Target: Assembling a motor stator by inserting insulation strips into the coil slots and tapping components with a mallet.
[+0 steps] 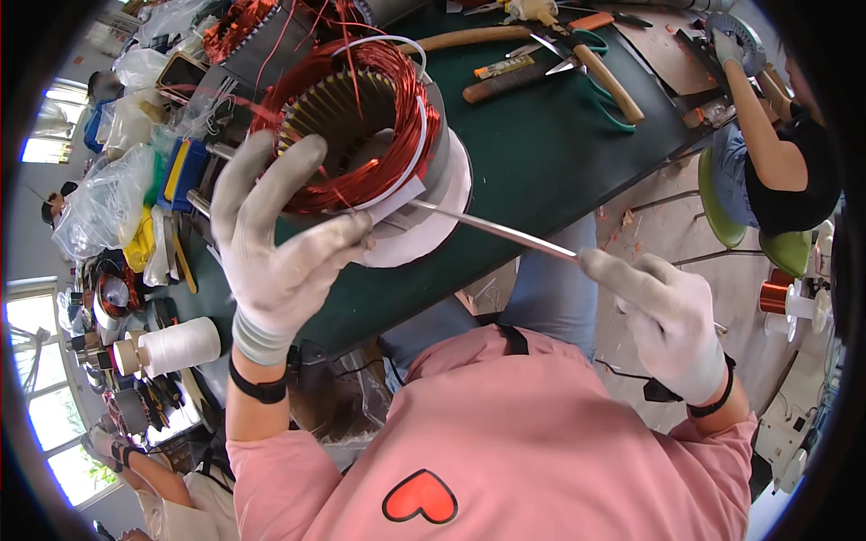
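Note:
A motor stator (437, 167) with red-brown copper windings (410, 135) and slotted inner walls stands on a round white base (458, 194). My left hand (280, 243), in a white glove, is at its near left side. Its thumb and forefinger pinch the end of a small white paper strip (399, 200) by the winding's rim; the other fingers reach up over the coil. My gloved right hand (667, 316) is closed round a thin metal rod (505, 233). The rod's far end meets the stator's near side beside the strip. Its exact contact is hidden.
On the green table (541, 180) lie a wooden-handled hammer (609, 81), green-handled scissors (603, 97) and a knife. Plastic bags (113, 207) and a white thread spool (180, 347) crowd the left. A co-worker (785, 153) sits at the far right; another person's arm (153, 473) shows lower left.

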`<state>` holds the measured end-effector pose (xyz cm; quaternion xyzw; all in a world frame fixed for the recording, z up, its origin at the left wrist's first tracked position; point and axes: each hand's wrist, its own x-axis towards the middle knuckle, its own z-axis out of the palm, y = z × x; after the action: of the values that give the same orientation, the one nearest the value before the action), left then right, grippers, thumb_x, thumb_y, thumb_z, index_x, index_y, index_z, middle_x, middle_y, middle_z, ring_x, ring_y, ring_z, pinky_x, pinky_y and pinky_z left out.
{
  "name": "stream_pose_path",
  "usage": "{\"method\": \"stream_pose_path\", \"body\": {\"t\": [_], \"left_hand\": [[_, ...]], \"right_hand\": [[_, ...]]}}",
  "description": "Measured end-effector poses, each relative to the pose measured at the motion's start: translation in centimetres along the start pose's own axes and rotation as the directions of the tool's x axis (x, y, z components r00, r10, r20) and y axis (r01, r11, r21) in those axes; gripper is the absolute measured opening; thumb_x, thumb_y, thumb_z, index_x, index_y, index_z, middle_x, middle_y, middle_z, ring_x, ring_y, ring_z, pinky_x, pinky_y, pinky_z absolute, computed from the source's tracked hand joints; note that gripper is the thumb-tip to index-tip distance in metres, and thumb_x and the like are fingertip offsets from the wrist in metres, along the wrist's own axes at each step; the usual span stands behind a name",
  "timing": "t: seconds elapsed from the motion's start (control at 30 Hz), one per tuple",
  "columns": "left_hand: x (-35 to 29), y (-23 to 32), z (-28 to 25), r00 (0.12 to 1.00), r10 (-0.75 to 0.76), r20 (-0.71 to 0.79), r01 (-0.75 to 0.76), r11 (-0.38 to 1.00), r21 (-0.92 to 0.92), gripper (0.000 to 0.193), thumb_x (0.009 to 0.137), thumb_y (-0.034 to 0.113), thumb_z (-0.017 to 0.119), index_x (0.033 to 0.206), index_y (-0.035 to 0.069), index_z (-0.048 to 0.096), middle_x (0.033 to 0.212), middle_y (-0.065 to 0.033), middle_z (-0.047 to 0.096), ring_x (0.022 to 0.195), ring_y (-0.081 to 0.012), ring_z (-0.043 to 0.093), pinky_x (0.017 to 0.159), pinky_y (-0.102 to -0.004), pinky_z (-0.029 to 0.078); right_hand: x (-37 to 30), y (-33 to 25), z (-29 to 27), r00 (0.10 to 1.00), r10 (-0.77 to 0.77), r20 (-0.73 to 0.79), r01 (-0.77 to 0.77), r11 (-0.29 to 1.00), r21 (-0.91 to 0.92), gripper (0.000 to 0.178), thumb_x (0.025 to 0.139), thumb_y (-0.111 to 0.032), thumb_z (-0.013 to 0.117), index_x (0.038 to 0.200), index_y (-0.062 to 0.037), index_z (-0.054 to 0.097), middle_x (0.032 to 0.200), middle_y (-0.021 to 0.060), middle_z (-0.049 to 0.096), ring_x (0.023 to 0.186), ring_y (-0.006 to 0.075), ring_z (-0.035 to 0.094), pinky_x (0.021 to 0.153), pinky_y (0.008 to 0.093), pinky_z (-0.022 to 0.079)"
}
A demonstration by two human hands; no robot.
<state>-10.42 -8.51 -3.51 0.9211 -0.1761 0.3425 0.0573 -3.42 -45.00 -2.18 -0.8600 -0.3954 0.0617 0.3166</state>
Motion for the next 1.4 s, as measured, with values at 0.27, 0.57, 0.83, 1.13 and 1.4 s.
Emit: {"method": "stream_pose_path", "body": {"t": [0.27, 0.57, 0.83, 1.13, 1.4], "left_hand": [[1.4, 1.0, 1.0, 0.999, 0.027, 0.038, -0.025, 0.997, -0.067, 0.031, 0.066, 0.021, 0.087, 0.096, 0.018, 0.08, 0.134, -0.0174, 0.066, 0.106, -0.0317, 0.067, 0.087, -0.04, 0.052], [2.5, 2.5, 4.0, 0.997, 0.043, -0.071, -0.03, 0.984, 0.175, 0.028, 0.074, 0.017, 0.084, 0.102, 0.018, 0.079, 0.137, -0.013, 0.066, 0.096, -0.0272, 0.068, 0.081, -0.0367, 0.051], [2.1, 1.9, 5.0, 0.984, 0.051, -0.171, -0.029, 0.991, 0.13, 0.023, 0.073, 0.014, 0.083, 0.095, 0.018, 0.077, 0.129, -0.0112, 0.07, 0.088, -0.0209, 0.066, 0.074, -0.0321, 0.05], [1.9, 2.0, 6.5, 0.95, 0.032, -0.31, 0.018, 0.987, 0.158, 0.024, 0.07, 0.014, 0.086, 0.084, 0.023, 0.069, 0.12, -0.0033, 0.074, 0.078, -0.0156, 0.058, 0.066, -0.0287, 0.044], [2.2, 2.6, 6.4, 0.958, 0.053, -0.283, 0.015, 0.972, 0.234, 0.023, 0.074, 0.021, 0.085, 0.093, 0.021, 0.072, 0.126, -0.0059, 0.071, 0.081, -0.0172, 0.059, 0.067, -0.03, 0.044]], "right_hand": [[1.5, -3.4, -2.1, 0.994, 0.054, 0.098, -0.026, 0.963, -0.268, 0.058, 0.079, 0.008, 0.057, 0.134, -0.0084, 0.07, 0.069, 0.0105, 0.05, 0.056, 0.0259, 0.053, 0.056, 0.035, 0.045], [5.5, -3.2, -0.9, 0.991, 0.126, 0.036, -0.128, 0.99, 0.053, 0.055, 0.086, 0.012, 0.051, 0.137, 0.0001, 0.065, 0.095, 0.0153, 0.071, 0.071, 0.0202, 0.062, 0.071, 0.0288, 0.051], [4.5, -3.5, -4.5, 0.937, 0.321, 0.139, -0.303, 0.943, -0.14, 0.051, 0.085, 0.013, 0.051, 0.131, -0.0005, 0.07, 0.11, 0.0177, 0.076, 0.088, 0.0235, 0.073, 0.082, 0.0304, 0.056], [9.1, -4.9, -0.8, 0.893, 0.373, 0.25, -0.426, 0.881, 0.207, 0.054, 0.092, 0.014, 0.048, 0.14, -0.0032, 0.065, 0.081, 0.0006, 0.061, 0.067, 0.0059, 0.049, 0.066, 0.022, 0.048], [9.1, -2.8, 0.7, 0.877, 0.358, 0.321, -0.465, 0.803, 0.373, 0.046, 0.101, 0.003, 0.049, 0.145, -0.0049, 0.06, 0.082, -0.0017, 0.059, 0.068, 0.0057, 0.047, 0.062, 0.0226, 0.043]]}}
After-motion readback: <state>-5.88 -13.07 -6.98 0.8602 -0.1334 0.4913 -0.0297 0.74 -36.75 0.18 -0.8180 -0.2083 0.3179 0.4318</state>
